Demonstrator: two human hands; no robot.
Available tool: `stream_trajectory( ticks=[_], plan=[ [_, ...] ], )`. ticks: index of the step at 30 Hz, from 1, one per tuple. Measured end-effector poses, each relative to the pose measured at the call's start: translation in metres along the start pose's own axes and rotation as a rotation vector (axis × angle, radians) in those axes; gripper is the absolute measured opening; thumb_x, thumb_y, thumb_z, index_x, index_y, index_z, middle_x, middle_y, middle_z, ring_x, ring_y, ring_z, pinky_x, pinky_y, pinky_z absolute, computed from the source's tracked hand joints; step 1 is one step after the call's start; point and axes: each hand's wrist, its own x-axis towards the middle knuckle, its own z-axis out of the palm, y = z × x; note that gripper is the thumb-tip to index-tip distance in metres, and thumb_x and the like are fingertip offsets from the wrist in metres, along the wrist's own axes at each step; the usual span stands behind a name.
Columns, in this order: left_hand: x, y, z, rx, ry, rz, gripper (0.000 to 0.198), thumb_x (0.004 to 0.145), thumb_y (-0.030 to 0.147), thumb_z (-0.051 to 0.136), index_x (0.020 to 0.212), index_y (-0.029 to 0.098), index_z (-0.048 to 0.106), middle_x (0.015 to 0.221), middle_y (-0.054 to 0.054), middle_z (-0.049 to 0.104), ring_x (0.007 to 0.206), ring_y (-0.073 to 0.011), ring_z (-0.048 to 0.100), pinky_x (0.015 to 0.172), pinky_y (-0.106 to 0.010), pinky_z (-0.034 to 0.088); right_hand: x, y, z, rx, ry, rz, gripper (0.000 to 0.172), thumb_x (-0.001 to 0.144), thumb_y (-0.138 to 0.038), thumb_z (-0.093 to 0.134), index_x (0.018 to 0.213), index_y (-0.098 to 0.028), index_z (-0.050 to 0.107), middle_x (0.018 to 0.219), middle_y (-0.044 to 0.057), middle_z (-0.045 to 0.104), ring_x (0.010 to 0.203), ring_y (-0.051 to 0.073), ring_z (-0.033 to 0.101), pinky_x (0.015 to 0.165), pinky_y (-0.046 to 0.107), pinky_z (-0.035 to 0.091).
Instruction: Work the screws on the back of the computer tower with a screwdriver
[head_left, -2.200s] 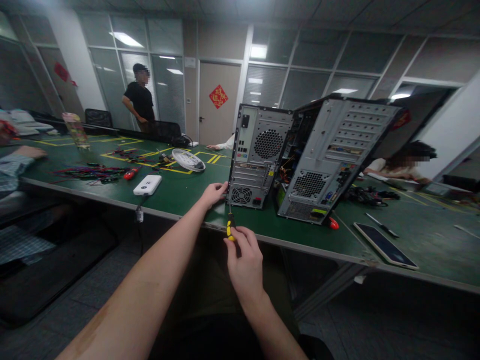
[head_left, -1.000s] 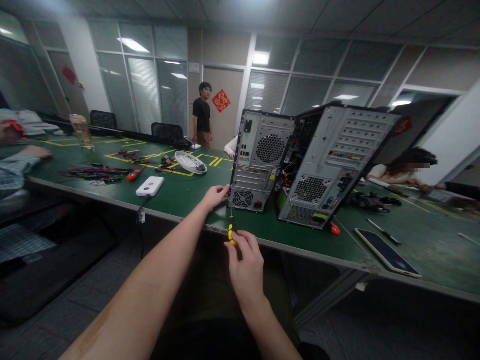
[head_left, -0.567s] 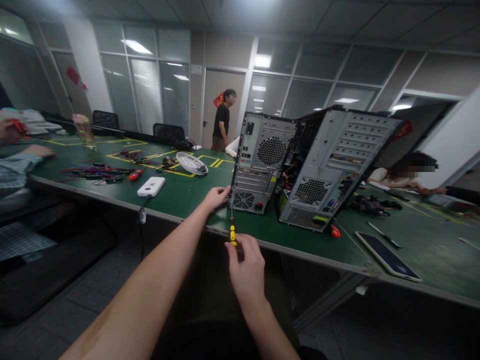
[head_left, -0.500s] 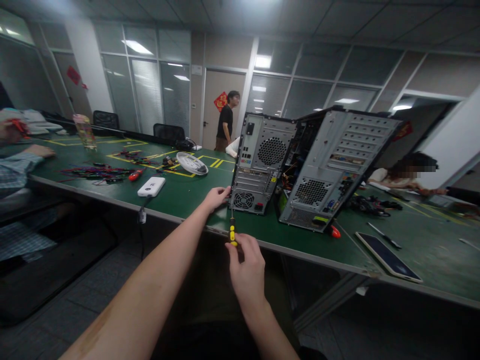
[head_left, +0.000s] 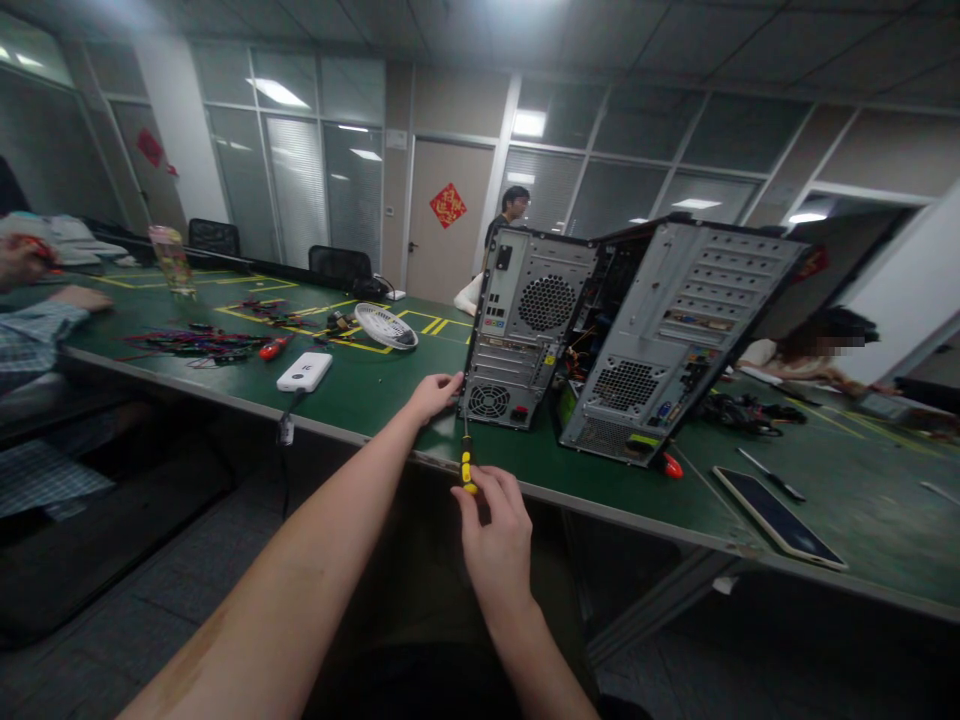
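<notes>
Right hand (head_left: 501, 535) has its fingers (head_left: 491, 484) pinched on the screwdriver (head_left: 466, 468), long axis pointing away toward the smaller PC case (head_left: 504, 290)'s bottom-left corner on the bench (head_left: 375, 392), where the left hand (head_left: 433, 399) sits closer, grip hidden tbh.

A yellow-black screwdriver (head_left: 466, 468) points at an upright grey computer case (head_left: 501, 360) (its lower left edge).

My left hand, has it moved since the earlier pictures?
No, not visibly: the left hand stays at the lower left edge of the leftmost computer case. Both sit slightly farther right in the picture, which suggests the camera moved.
</notes>
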Motion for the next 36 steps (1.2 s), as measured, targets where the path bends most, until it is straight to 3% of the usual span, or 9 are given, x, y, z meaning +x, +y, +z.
stream_trajectory(
  ticks=[5, 9, 12, 20, 28, 32, 36],
  plan=[
    [-0.0008, -0.0003, 0.0002, 0.001, 0.0, 0.0, 0.065, 0.077, 0.077, 0.079, 0.09, 0.014, 0.077, 0.101, -0.013, 0.079, 0.103, -0.0274, 0.073, 0.077, -0.032, 0.059, -0.0033, 0.0023, 0.0019, -0.045, -0.009, -0.047, 0.029, 0.102, -0.01, 0.062, 0.122, -0.021, 0.081, 0.127, 0.013, 0.074, 0.115, 0.026, 0.075, 0.102, 0.038, 0.062],
    [-0.0021, 0.0018, 0.0014, 0.003, 0.001, -0.004, 0.063, 0.078, 0.075, 0.08, 0.09, 0.014, 0.078, 0.101, -0.013, 0.08, 0.103, -0.0273, 0.073, 0.078, -0.032, 0.059, -0.0017, 0.0009, 0.0012, -0.014, 0.0, 0.011, 0.016, 0.099, -0.018, 0.075, 0.114, -0.018, 0.08, 0.112, 0.011, 0.074, 0.095, 0.022, 0.076, 0.087, 0.032, 0.065],
    [-0.0028, 0.0036, 0.0018, -0.003, 0.004, -0.009, 0.062, 0.077, 0.074, 0.081, 0.09, 0.013, 0.078, 0.102, -0.013, 0.08, 0.103, -0.0275, 0.073, 0.078, -0.032, 0.059, -0.0003, -0.0004, 0.0002, 0.007, 0.018, 0.014, 0.015, 0.1, -0.02, 0.074, 0.114, -0.016, 0.08, 0.106, 0.009, 0.07, 0.082, 0.019, 0.075, 0.077, 0.029, 0.065],
    [-0.0014, 0.0006, 0.0001, -0.019, 0.0, 0.004, 0.065, 0.075, 0.076, 0.081, 0.09, 0.013, 0.077, 0.1, -0.013, 0.08, 0.101, -0.0265, 0.073, 0.078, -0.032, 0.059, -0.002, -0.0057, 0.0014, -0.017, -0.033, -0.058, 0.03, 0.105, -0.015, 0.061, 0.126, -0.022, 0.081, 0.123, 0.013, 0.072, 0.102, 0.022, 0.077, 0.088, 0.032, 0.066],
    [0.0007, -0.0028, -0.0004, 0.011, 0.006, 0.021, 0.068, 0.074, 0.08, 0.079, 0.089, 0.013, 0.078, 0.096, -0.012, 0.078, 0.098, -0.0259, 0.073, 0.073, -0.03, 0.057, -0.001, -0.0027, 0.0036, 0.003, 0.016, 0.01, 0.017, 0.103, -0.024, 0.069, 0.117, -0.02, 0.079, 0.109, 0.01, 0.072, 0.096, 0.023, 0.075, 0.087, 0.034, 0.065],
    [0.0009, -0.0013, -0.0003, -0.017, 0.008, 0.01, 0.066, 0.073, 0.077, 0.082, 0.089, 0.013, 0.077, 0.1, -0.013, 0.079, 0.096, -0.0248, 0.073, 0.076, -0.031, 0.059, -0.0005, -0.0035, 0.0012, -0.014, 0.004, -0.045, 0.023, 0.104, -0.018, 0.065, 0.122, -0.02, 0.08, 0.11, 0.01, 0.071, 0.096, 0.022, 0.075, 0.085, 0.032, 0.064],
    [0.0005, -0.0015, -0.0005, -0.028, 0.008, 0.003, 0.067, 0.071, 0.078, 0.082, 0.088, 0.013, 0.077, 0.099, -0.012, 0.079, 0.098, -0.0252, 0.073, 0.077, -0.032, 0.059, -0.0024, -0.0027, 0.0014, -0.055, -0.003, -0.083, 0.031, 0.104, -0.011, 0.06, 0.125, -0.02, 0.08, 0.118, 0.012, 0.072, 0.105, 0.024, 0.074, 0.093, 0.036, 0.063]
  ],
)
